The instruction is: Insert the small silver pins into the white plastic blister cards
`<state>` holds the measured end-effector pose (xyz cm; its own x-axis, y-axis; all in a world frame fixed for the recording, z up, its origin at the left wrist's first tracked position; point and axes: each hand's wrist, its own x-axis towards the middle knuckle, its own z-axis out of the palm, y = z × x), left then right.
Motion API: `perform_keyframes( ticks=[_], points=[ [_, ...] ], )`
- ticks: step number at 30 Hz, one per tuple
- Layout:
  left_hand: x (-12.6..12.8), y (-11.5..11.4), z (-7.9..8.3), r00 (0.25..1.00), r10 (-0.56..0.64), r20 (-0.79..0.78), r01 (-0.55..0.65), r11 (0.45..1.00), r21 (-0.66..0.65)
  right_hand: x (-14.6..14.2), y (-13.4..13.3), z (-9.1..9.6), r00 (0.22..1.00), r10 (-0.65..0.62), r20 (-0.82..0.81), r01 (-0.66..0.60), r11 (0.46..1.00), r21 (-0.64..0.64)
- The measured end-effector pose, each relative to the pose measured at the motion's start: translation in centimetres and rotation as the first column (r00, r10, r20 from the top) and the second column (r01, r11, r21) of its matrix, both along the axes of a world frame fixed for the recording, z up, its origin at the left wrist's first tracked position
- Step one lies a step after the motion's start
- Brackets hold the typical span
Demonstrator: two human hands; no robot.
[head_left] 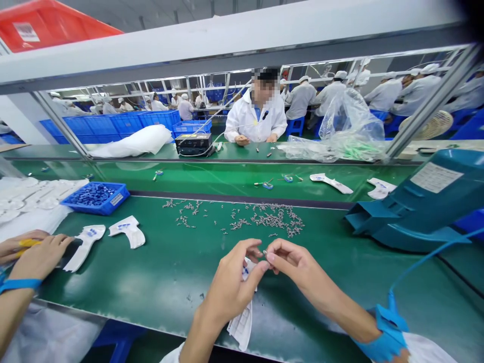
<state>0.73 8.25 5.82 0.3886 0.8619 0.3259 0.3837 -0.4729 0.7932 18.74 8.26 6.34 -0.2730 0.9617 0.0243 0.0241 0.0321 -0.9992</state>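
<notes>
My left hand is closed round a white plastic shell part that hangs down below the palm. My right hand pinches a tiny metal piece at the fingertips, right against the top of the white part. Both hands meet over the green table. Just beyond them lies a scatter of small metal screws. A blue wrist strap with a blue cord sits on my right wrist.
A co-worker's hands at the left hold a yellow tool by white shell parts. A blue bin of small blue pieces stands at the left. A teal machine stands at the right. Another person in white sits across the conveyor belt.
</notes>
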Motion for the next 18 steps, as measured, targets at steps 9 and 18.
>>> perform_keyframes(
  ticks=[9,18],
  points=[
    [-0.5,0.3,-0.1,0.934,0.043,-0.354,0.054,0.964,0.261,0.4,-0.6,0.4,0.939,-0.098,0.330,-0.006,0.954,0.301],
    [-0.5,0.4,-0.1,0.915,-0.261,0.307,0.380,0.812,-0.443,1.2,-0.4,0.5,0.918,-0.008,0.396,-0.176,0.887,0.427]
  ],
)
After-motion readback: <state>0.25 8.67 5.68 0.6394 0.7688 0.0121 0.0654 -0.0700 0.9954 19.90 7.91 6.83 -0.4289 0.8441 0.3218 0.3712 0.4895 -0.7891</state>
